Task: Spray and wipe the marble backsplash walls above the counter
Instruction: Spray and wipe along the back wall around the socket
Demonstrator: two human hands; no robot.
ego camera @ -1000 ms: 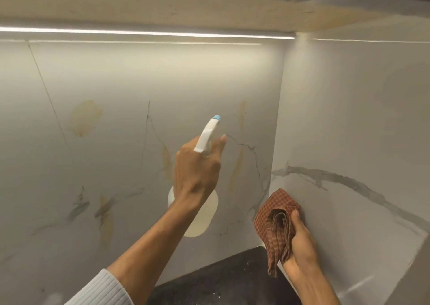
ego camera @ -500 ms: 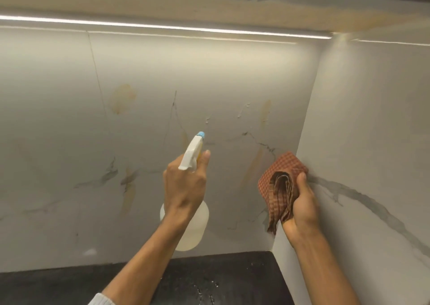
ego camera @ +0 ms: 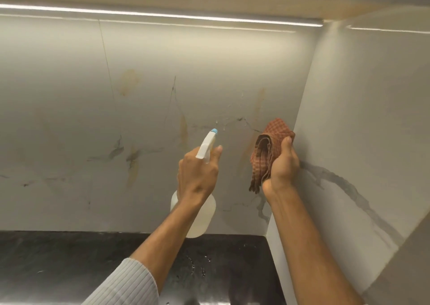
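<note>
My left hand (ego camera: 197, 174) grips a white spray bottle (ego camera: 200, 214) with a blue nozzle tip, pointed at the back marble wall (ego camera: 69, 109). That wall is pale with grey veins and tan stains; small droplets cling to it just beyond the nozzle. My right hand (ego camera: 282, 165) holds a folded red checked cloth (ego camera: 270, 146) in the corner where the back wall meets the right marble wall (ego camera: 372, 118). The cloth rests against the back wall by the corner.
A dark counter (ego camera: 69, 262) runs along the bottom, with a few wet drops near its middle. A lit LED strip (ego camera: 162, 16) runs under the cabinet above. The right wall carries a broad grey vein.
The view has swung left and down, so more counter shows. My right hand raised the cloth up the corner. Droplets have appeared on the back wall in front of the nozzle.
</note>
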